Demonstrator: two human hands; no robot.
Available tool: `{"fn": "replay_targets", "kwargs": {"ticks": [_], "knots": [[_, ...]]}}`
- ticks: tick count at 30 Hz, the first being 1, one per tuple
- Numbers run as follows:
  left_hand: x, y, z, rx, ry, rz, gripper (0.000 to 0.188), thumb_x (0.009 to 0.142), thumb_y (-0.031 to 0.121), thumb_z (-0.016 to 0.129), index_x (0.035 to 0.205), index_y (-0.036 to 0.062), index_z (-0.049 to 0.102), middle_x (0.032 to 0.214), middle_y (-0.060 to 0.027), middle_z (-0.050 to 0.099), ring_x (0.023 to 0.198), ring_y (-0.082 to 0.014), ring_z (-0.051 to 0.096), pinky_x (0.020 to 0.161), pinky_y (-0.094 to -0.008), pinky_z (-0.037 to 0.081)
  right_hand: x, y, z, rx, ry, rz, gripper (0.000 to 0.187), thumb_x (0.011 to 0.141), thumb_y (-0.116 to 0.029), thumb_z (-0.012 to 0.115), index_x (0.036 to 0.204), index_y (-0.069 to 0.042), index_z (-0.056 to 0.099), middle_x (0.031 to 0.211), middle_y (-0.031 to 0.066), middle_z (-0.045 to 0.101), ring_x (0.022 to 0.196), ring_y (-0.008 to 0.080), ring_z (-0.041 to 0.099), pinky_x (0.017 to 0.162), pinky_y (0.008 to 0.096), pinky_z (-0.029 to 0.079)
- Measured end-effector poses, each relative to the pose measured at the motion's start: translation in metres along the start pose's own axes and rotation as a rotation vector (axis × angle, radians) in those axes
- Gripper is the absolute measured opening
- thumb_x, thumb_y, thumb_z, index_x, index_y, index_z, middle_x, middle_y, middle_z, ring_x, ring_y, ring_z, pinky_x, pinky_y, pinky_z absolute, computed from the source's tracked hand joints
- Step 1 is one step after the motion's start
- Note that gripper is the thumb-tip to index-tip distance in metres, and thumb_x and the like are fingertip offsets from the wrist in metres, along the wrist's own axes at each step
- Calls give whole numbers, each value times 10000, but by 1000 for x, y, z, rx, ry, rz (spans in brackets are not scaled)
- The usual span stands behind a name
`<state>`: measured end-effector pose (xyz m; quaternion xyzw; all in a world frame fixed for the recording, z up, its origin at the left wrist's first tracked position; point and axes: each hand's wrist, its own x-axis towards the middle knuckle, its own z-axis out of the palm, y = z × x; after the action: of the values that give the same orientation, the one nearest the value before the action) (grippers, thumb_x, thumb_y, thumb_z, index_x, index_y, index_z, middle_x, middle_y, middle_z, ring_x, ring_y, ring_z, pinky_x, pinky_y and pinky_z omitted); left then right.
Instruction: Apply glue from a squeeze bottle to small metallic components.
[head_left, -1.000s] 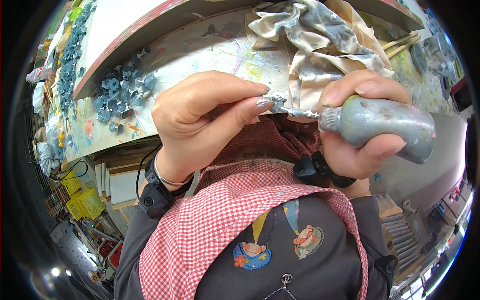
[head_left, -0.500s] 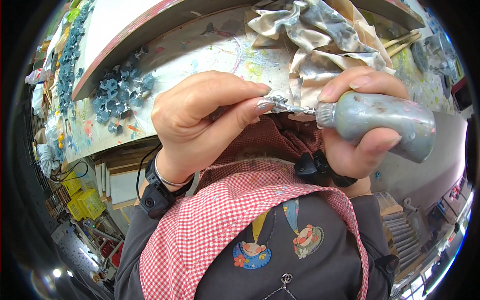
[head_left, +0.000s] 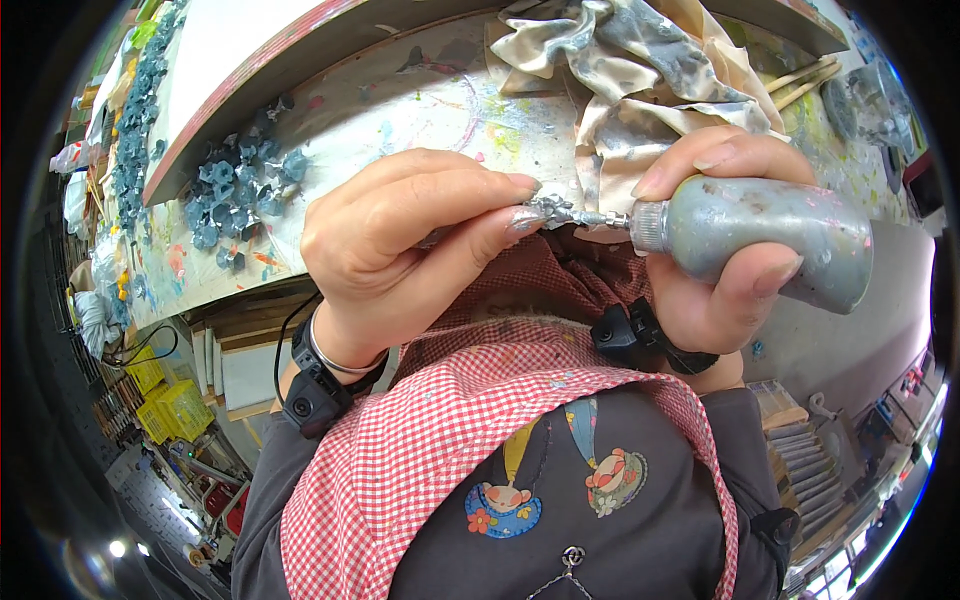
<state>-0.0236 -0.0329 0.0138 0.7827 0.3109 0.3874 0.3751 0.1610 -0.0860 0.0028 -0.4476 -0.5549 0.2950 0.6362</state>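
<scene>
In my right hand (head_left: 730, 270) lies a grey, paint-smeared squeeze bottle (head_left: 770, 235), tipped on its side with its nozzle toward the left. My fingers and thumb wrap round its body. My left hand (head_left: 410, 225) pinches a small silvery-grey piece (head_left: 550, 208) between thumb and fingertips, right at the nozzle tip. Its exact shape is too small to make out, and grey smears mark the thumb. Both hands are held above my red-checked apron (head_left: 480, 375), close to the table's near edge.
Blue-grey flower-like pieces (head_left: 235, 190) are heaped at left on the paint-stained table (head_left: 400, 120). A stained, crumpled cloth (head_left: 630, 70) lies beyond the bottle, with wooden sticks (head_left: 805, 82) beside it. A raised board edge (head_left: 250, 80) runs across the far side.
Both hands keep nearly the same place and grip. The pinched piece has shifted slightly at the nozzle, and the bottle is almost still.
</scene>
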Motion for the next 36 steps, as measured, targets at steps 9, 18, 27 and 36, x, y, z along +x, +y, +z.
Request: {"fn": "replay_targets", "kwargs": {"ticks": [9,18,27,36], "knots": [[0,-2,-1,16,-7,61,175,644,-37,693,810,2,655,720,-93,631,643,-165,607,551,-239,464,-3,4,3,47,90,3,585,821,-571,430,982,-8,429,761,147,518,620,160,483,551,238,401],[-4,-4,3,-304,54,-64,156,719,-101,613,872,-71,613,782,-133,618,616,-129,620,530,-183,484,-6,18,5,212,217,-241,608,826,-586,403,995,-2,420,733,153,489,606,189,475,523,273,413],[-5,-3,2,-311,56,-123,151,725,-103,612,873,-78,608,800,-130,619,644,-134,623,571,-195,499,-6,6,-2,23,29,-139,638,784,-619,450,977,-12,420,746,160,521,617,187,488,543,262,426],[-3,-8,2,-397,78,-118,229,661,-138,644,868,-41,622,830,-121,630,799,-153,612,679,-228,499,-4,16,-1,362,71,-193,595,838,-569,394,1013,0,415,763,156,487,560,166,440,496,259,396]]}}
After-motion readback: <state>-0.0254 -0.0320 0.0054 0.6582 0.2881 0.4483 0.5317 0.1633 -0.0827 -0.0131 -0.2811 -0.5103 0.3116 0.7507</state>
